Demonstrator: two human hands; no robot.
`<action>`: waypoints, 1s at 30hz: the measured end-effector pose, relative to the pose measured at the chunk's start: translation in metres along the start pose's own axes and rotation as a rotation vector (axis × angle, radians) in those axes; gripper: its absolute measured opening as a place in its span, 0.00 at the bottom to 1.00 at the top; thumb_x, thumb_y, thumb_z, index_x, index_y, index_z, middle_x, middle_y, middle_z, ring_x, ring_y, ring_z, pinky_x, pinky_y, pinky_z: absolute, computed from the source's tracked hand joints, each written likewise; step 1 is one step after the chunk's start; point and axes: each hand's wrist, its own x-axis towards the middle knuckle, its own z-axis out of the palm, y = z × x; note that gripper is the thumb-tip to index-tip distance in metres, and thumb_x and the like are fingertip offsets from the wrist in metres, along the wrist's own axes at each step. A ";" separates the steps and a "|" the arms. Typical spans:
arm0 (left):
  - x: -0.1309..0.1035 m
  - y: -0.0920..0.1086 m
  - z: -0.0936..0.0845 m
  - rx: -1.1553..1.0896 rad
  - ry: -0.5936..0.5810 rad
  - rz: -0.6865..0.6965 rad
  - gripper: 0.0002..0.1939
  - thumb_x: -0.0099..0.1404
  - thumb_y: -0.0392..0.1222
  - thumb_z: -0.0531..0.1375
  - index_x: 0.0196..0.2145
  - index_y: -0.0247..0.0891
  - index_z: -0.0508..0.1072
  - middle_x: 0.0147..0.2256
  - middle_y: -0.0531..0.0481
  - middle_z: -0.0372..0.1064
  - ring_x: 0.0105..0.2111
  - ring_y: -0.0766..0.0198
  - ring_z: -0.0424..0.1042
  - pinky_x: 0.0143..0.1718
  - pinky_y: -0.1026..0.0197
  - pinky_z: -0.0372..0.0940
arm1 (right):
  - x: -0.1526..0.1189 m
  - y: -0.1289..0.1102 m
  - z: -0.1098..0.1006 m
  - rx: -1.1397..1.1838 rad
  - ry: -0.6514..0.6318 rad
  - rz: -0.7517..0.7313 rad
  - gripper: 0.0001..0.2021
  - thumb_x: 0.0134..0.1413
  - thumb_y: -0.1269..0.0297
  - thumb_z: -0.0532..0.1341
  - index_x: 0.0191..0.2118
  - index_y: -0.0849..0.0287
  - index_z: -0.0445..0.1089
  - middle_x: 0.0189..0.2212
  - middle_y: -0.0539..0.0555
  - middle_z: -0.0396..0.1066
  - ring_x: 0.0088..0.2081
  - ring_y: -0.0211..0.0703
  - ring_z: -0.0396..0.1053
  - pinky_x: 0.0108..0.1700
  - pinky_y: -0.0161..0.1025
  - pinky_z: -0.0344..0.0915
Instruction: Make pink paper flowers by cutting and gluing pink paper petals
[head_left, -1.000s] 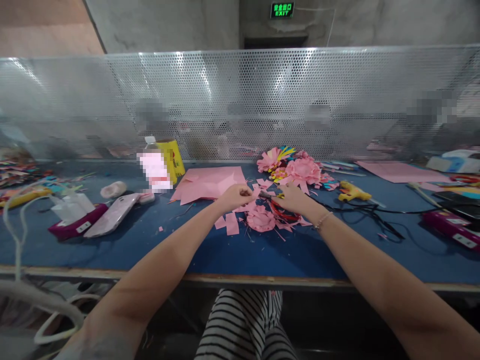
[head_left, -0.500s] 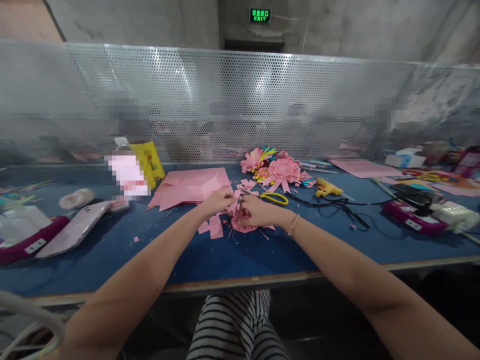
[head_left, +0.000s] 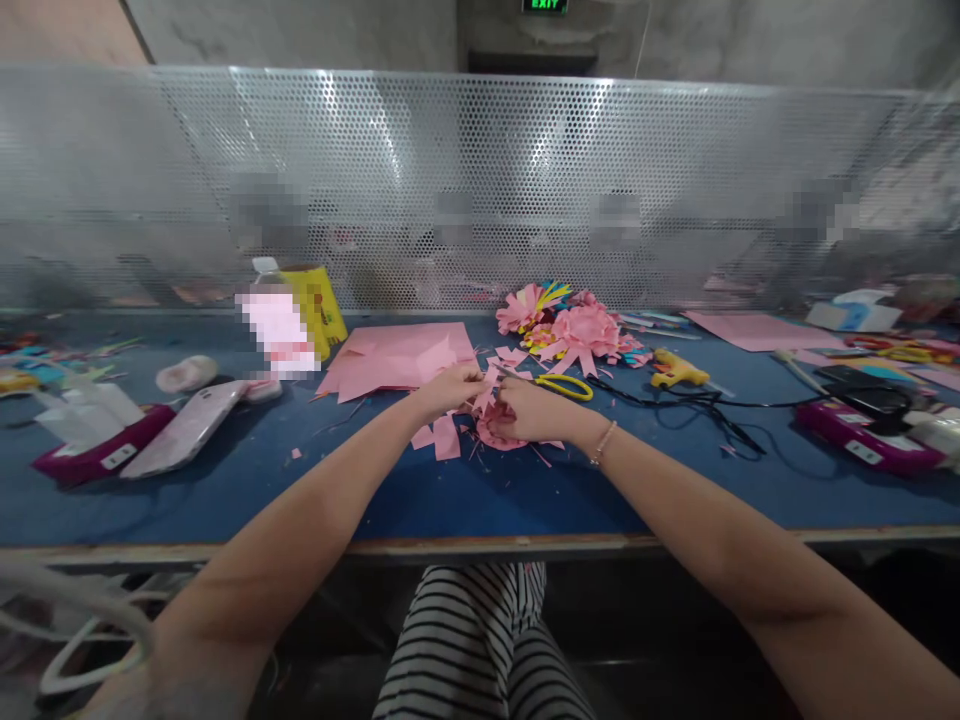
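While a small piece of thin pink paper (head_left: 487,391) is pinched between the thumb and fingers of the left hand (head_left: 457,386), the right hand (head_left: 525,408) is curled beside it, with the fingers bent inward over the paper rosette (head_left: 501,436). By the back of this hand its fingertips are mostly covered, so whether something is gripped there cannot be told. The rosette, round and ruffled at the edge, is laid on the smooth blue bench (head_left: 465,510) and is partly hidden. Around it flat pink scraps (head_left: 447,438) and thin slivers are scattered. Just beyond the right hand, the looped yellow handles of the scissors (head_left: 566,386) are seen; the blades are hard to make out. Farther back, matte pink sheets (head_left: 397,357) are overlapped, and layered, crinkled paper flowers (head_left: 585,332) are heaped near the perforated metal screen (head_left: 525,150). By pixelation the bottle (head_left: 281,330) is blurred.
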 end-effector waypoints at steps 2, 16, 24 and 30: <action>0.000 0.000 0.000 0.019 0.002 -0.004 0.14 0.54 0.38 0.54 0.19 0.37 0.50 0.15 0.60 0.42 0.13 0.77 0.49 0.16 0.70 0.49 | 0.000 -0.002 0.000 0.000 -0.010 0.007 0.11 0.47 0.61 0.54 0.28 0.65 0.66 0.31 0.57 0.63 0.33 0.40 0.60 0.36 0.36 0.56; -0.004 0.006 0.001 -0.145 0.034 -0.084 0.11 0.54 0.39 0.54 0.20 0.37 0.53 0.15 0.61 0.46 0.16 0.76 0.54 0.27 0.61 0.65 | 0.003 0.001 0.004 0.197 0.075 0.115 0.09 0.43 0.62 0.56 0.31 0.63 0.65 0.28 0.54 0.64 0.27 0.35 0.58 0.28 0.33 0.53; 0.000 0.007 -0.004 -0.255 0.137 0.085 0.09 0.53 0.40 0.54 0.22 0.36 0.55 0.19 0.56 0.57 0.18 0.76 0.57 0.29 0.63 0.64 | 0.006 0.025 -0.007 0.365 0.242 0.246 0.11 0.43 0.59 0.57 0.22 0.63 0.64 0.20 0.48 0.60 0.24 0.32 0.55 0.27 0.31 0.51; 0.005 0.000 -0.013 0.286 0.370 0.182 0.09 0.51 0.43 0.53 0.19 0.36 0.58 0.15 0.58 0.53 0.17 0.73 0.57 0.22 0.68 0.56 | -0.023 0.067 -0.042 0.484 -0.373 0.304 0.13 0.37 0.56 0.61 0.27 0.61 0.70 0.21 0.50 0.67 0.22 0.32 0.61 0.25 0.31 0.56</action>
